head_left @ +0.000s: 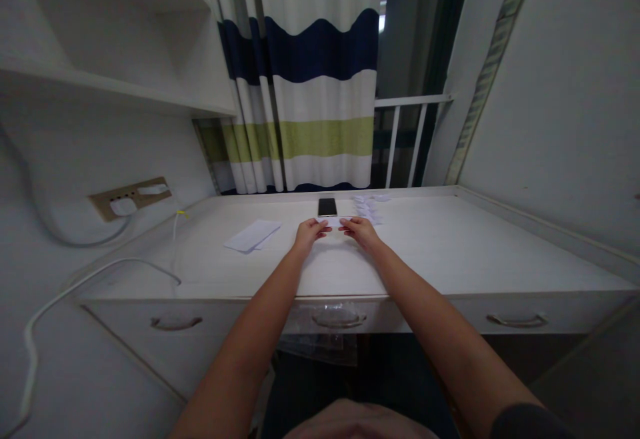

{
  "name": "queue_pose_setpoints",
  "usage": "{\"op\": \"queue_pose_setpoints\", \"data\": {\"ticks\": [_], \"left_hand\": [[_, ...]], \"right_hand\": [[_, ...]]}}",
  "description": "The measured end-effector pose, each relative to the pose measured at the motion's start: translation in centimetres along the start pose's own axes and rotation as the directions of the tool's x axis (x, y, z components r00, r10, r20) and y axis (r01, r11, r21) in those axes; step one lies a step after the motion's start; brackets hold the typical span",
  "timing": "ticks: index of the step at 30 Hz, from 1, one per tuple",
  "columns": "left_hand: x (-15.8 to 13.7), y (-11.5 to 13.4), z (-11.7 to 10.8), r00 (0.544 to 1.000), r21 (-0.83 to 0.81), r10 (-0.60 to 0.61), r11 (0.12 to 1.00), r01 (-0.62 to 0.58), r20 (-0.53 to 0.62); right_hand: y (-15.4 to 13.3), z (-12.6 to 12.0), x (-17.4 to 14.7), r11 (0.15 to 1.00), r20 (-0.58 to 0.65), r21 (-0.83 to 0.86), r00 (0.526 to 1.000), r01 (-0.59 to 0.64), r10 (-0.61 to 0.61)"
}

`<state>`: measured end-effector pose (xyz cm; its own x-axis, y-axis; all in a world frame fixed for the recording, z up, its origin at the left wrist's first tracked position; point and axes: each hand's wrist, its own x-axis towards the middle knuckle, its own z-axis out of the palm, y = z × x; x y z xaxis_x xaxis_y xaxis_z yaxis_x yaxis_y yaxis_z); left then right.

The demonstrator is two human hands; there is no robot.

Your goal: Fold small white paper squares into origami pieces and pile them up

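Note:
Between my two hands is a small piece of white paper (334,222), pinched at both ends just above the desk. My left hand (311,233) grips its left end with the thumb on top. At the right end, the thumb and fingers of my right hand (361,231) are closed on it. Close behind the paper lies a dark phone (327,207). A row of small folded white paper pieces (367,209) lies just beyond my right hand, which partly hides it. Off to the left, several flat white paper sheets (253,236) lie loosely stacked.
The white desk (450,252) has drawers with metal handles (518,321) along its front. A white cable (113,264) crosses its left side, below a wall socket (130,199) with plugs. A striped curtain (325,99) hangs behind, and a shelf (150,92) juts out at upper left.

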<state>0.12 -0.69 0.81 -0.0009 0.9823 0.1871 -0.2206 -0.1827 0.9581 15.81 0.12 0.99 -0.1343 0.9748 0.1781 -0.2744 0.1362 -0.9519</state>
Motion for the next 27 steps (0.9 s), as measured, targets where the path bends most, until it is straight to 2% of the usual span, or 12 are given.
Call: {"op": "queue_pose_setpoints", "data": {"ticks": [7, 13, 19, 23, 27], "left_hand": [[-0.08, 0.07, 0.17, 1.0, -0.055, 0.005, 0.998, -0.004, 0.002], [0.06, 0.05, 0.09, 0.999, -0.129, -0.022, 0.992, 0.017, -0.04], [0.31, -0.03, -0.1, 0.999, -0.226, -0.022, 0.974, 0.011, -0.045], [0.21, -0.01, -0.17, 1.0, -0.18, 0.009, 0.984, -0.013, -0.02], [0.05, -0.14, -0.11, 0.998, -0.074, 0.052, 0.996, -0.049, 0.039]], "right_hand": [[0.05, -0.06, 0.15, 0.998, 0.02, 0.066, 1.0, -0.006, 0.004], [-0.24, 0.29, -0.09, 0.979, 0.034, 0.193, 0.998, -0.067, 0.061], [-0.28, 0.41, -0.24, 0.977, 0.045, 0.206, 0.998, -0.059, 0.051], [-0.36, 0.37, -0.35, 0.977, 0.056, 0.189, 0.995, -0.096, 0.087], [0.01, 0.18, -0.44, 0.982, 0.106, 0.074, 0.981, -0.173, 0.165]]}}
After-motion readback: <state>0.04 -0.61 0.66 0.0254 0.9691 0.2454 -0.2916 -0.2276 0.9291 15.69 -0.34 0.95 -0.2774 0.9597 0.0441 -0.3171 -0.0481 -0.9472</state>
